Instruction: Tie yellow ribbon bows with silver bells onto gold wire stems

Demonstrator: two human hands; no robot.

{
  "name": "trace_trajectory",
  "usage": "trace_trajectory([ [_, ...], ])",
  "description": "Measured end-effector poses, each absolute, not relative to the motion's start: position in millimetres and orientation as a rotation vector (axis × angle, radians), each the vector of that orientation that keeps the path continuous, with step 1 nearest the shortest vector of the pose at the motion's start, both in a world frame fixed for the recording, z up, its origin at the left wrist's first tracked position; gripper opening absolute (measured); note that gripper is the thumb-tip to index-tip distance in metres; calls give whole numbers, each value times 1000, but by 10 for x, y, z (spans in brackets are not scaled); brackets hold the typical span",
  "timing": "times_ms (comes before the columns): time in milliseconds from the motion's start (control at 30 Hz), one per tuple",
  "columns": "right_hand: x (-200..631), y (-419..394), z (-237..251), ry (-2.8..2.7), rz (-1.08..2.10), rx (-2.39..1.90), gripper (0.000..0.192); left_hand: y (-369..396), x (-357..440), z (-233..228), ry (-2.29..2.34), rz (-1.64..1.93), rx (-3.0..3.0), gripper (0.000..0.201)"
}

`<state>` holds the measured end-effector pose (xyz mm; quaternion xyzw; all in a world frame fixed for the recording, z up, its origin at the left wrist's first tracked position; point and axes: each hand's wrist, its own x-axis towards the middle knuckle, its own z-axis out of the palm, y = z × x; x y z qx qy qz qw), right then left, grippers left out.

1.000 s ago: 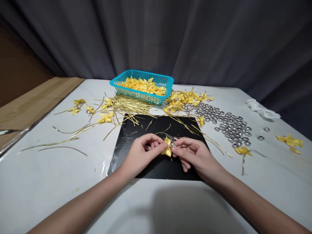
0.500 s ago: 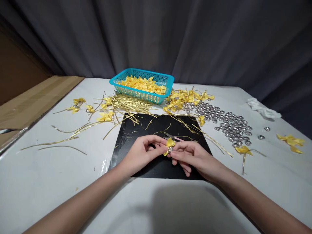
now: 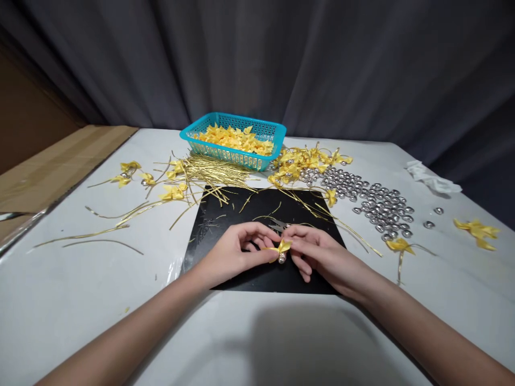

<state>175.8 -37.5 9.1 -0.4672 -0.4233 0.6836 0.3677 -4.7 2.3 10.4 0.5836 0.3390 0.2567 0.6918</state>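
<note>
Left hand (image 3: pixel 235 251) and right hand (image 3: pixel 317 252) both pinch a small yellow ribbon bow (image 3: pixel 281 247) over the matte black mat (image 3: pixel 225 214); fingertips hide its knot; a shiny silver bead (image 3: pixel 282 258), possibly attached, hangs beneath; thin gold wires (image 3: pixel 209 171) behind.

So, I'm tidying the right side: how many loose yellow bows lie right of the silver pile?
2: one bow on the table just below the silver pieces, with a gold tail; another bow near the right edge.
</note>
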Motion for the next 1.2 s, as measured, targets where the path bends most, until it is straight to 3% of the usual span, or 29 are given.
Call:
trace_trajectory([
  [433,1738,-359,113,-976,1789,-1123,24,13,-50,148,757,622,1316,19],
  [667,1757,-368,92,-995,1777,-1125,25,-22,-45,125,765,568,1523,35],
  [900,1748,-365,99,-1000,1738,-1162,28,-58,-20,78,902,731,1776,19],
  [1200,1742,-357,121,-957,1741,-1160,28,-65,-19,112,885,778,1749,23],
])
